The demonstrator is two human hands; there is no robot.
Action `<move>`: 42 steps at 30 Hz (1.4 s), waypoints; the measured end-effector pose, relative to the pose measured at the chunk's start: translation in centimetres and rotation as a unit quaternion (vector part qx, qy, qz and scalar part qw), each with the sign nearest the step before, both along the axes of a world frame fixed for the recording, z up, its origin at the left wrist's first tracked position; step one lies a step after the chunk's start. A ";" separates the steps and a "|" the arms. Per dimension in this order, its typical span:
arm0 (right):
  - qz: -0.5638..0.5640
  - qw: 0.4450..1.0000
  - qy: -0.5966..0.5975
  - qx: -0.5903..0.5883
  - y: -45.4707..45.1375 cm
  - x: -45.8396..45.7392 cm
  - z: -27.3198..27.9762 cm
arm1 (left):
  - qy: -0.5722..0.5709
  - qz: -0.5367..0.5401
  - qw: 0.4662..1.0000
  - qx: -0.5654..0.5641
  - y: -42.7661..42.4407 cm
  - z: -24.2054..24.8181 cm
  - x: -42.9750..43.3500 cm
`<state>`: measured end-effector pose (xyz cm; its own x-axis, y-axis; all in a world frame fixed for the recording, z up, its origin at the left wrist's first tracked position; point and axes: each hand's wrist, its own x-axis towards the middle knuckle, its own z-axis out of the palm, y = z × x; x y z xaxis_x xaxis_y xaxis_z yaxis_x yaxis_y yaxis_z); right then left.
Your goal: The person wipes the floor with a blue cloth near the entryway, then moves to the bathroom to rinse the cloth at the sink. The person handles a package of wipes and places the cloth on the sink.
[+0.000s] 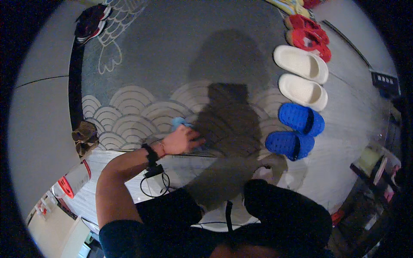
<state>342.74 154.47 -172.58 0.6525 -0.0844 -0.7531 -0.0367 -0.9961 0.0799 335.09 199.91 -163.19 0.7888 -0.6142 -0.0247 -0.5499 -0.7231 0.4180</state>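
My left hand [183, 140] reaches down from the left to the grey floor mat [155, 67], close to its near edge. Part of a light-blue cloth [179, 122] sticks out past the thumb side, and the rest is hidden under the palm. The fingers are bent and slightly blurred. A black wristband and a thin red bracelet circle this wrist, and a small black box with a looped cable is below them. The mat carries a pale wave pattern and a fish-scale drawing. My right hand is out of view; some bare skin shows at the bottom edge.
Blue slippers [289, 144], white slippers [303, 92] and red shoes [308, 37] line the mat's right side. Dark sneakers [91, 24] lie at the far left, brown shoes [84, 137] at the near left. A clear, red-rimmed container [75, 180] stands lower left. My shadow covers the mat's middle.
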 end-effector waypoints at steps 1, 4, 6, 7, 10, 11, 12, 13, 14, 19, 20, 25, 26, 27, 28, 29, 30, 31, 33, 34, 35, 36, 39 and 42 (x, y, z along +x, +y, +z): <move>0.008 1.000 0.004 -0.023 0.6 0.0 -1.0 | 0.015 0.041 0.998 0.053 1.7 0.0 -0.2; 0.033 0.996 0.022 -0.078 1.5 -0.1 -2.4 | -0.056 0.107 0.992 0.029 3.8 0.0 -1.3; 0.046 0.993 0.034 -0.100 1.6 -0.3 -2.5 | -0.029 0.162 0.984 0.073 3.4 0.2 -2.0; 0.052 0.992 0.039 -0.110 1.6 -0.4 -2.3 | -0.011 0.190 0.978 0.088 2.9 0.3 -1.9; 0.071 0.987 0.053 -0.132 1.5 -0.9 -1.9 | 0.043 0.382 0.923 -0.012 2.6 0.9 0.3; 0.076 0.986 0.058 -0.137 1.4 -1.1 -1.7 | 0.119 0.475 0.871 -0.042 2.6 1.3 1.8; 0.081 0.984 0.061 -0.146 1.3 -1.3 -1.6 | -0.029 0.585 0.803 -0.110 3.1 1.1 4.7; 0.085 0.983 0.065 -0.152 1.2 -1.5 -1.6 | -0.126 0.679 0.703 -0.169 3.7 0.6 8.3; 0.090 0.981 0.069 -0.158 1.1 -1.7 -1.6 | -0.175 0.677 0.684 -0.210 4.8 0.4 11.9; 0.111 0.973 0.082 -0.187 0.6 -2.9 -2.4 | -0.055 0.677 0.734 -0.006 -0.4 -0.8 24.3; 0.115 0.971 0.085 -0.191 0.5 -3.3 -2.5 | -0.049 0.617 0.785 0.036 -2.8 -0.7 24.7; 0.133 0.963 0.096 -0.216 0.0 -4.9 -2.5 | -0.022 0.335 0.941 -0.047 -12.6 0.0 17.6; 0.135 0.961 0.097 -0.219 -0.2 -5.3 -2.6 | 0.014 0.316 0.947 -0.060 -13.5 0.0 16.1; 0.140 0.960 0.098 -0.224 -0.2 -5.6 -2.6 | 0.051 0.294 0.951 -0.081 -14.0 0.1 14.8; 0.144 0.958 0.098 -0.227 -0.3 -5.9 -2.6 | 0.050 0.289 0.955 -0.050 -14.1 0.1 13.5; 0.149 0.956 0.101 -0.232 -0.3 -6.2 -2.7 | 0.050 0.283 0.958 -0.027 -13.8 0.2 12.0; 0.153 0.954 0.102 -0.236 -0.2 -6.5 -2.6 | 0.068 0.267 0.961 0.010 -13.2 0.4 10.4; 0.152 0.954 0.099 -0.239 -0.2 -6.6 -2.3 | 0.082 0.275 0.958 0.018 -12.6 0.5 9.0; 0.103 0.966 0.070 -0.225 0.2 -6.7 -1.1 | 0.120 0.304 0.944 0.039 -10.7 0.8 5.7; 0.055 0.975 0.047 -0.210 0.6 -6.7 -0.1 | 0.130 0.330 0.934 0.052 -9.5 1.0 3.9; -0.005 0.984 0.013 -0.179 1.0 -6.4 1.2 | 0.174 0.406 0.897 0.009 -8.6 1.4 1.8; -0.063 0.987 -0.022 -0.144 1.6 -6.0 2.9 | 0.167 0.484 0.858 -0.034 -7.4 1.5 0.4; -0.163 0.983 -0.036 -0.073 4.5 -3.8 8.9 | 0.225 0.635 0.730 -0.114 -4.4 3.6 -4.4; -0.256 0.965 -0.047 0.008 8.0 -1.2 15.8 | 0.381 0.701 0.538 -0.274 -3.4 10.2 -9.8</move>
